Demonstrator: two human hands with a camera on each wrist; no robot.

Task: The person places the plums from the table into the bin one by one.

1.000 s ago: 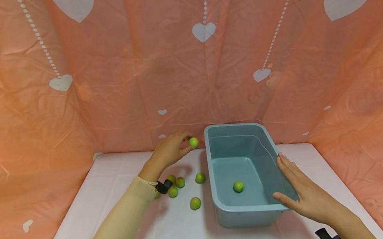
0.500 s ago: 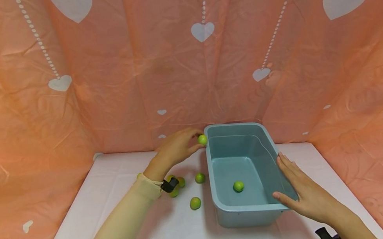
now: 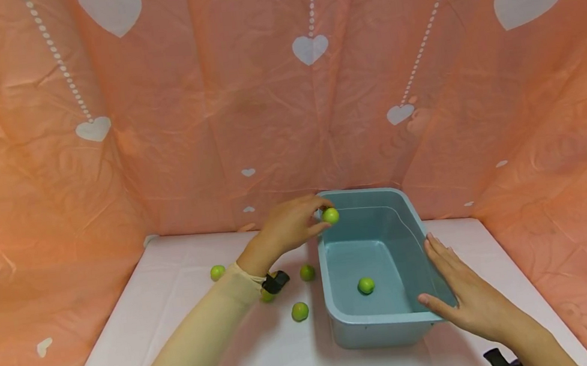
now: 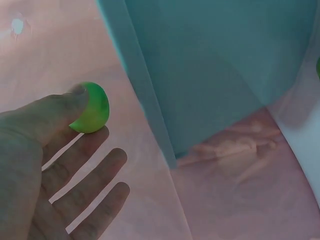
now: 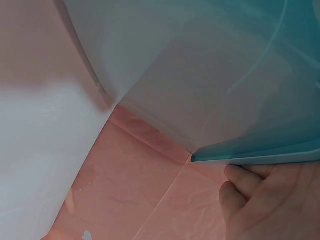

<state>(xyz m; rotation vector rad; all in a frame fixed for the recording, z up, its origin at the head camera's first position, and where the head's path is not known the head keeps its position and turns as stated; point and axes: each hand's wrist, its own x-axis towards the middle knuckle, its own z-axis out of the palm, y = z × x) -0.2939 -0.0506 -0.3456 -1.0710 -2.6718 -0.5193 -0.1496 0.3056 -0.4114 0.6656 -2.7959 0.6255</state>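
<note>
My left hand (image 3: 289,227) pinches a small round green fruit (image 3: 330,215) between thumb and fingertips, over the far left rim of a blue-grey plastic bin (image 3: 380,319). In the left wrist view the thumb lies on the held fruit (image 4: 95,110), the lower fingers spread out, and the bin's wall (image 4: 200,75) stands beside them. A second green fruit (image 3: 366,285) lies on the bin's floor. My right hand (image 3: 470,299) rests at the bin's near right corner, fingers extended along the outside of the rim and thumb over the inside; the right wrist view shows its fingers (image 5: 242,182) against the rim.
Several more green fruits lie on the white table (image 3: 270,361) left of the bin, among them one near the front (image 3: 300,311), one beside the bin (image 3: 307,272) and one farther left (image 3: 218,272). The left wrist partly covers others. An orange curtain with hearts (image 3: 264,120) encloses the back and sides.
My left hand has moved right with the pinched fruit, from left of the bin to over its far left rim. A fruit at the left has come into view. The right hand stays put.
</note>
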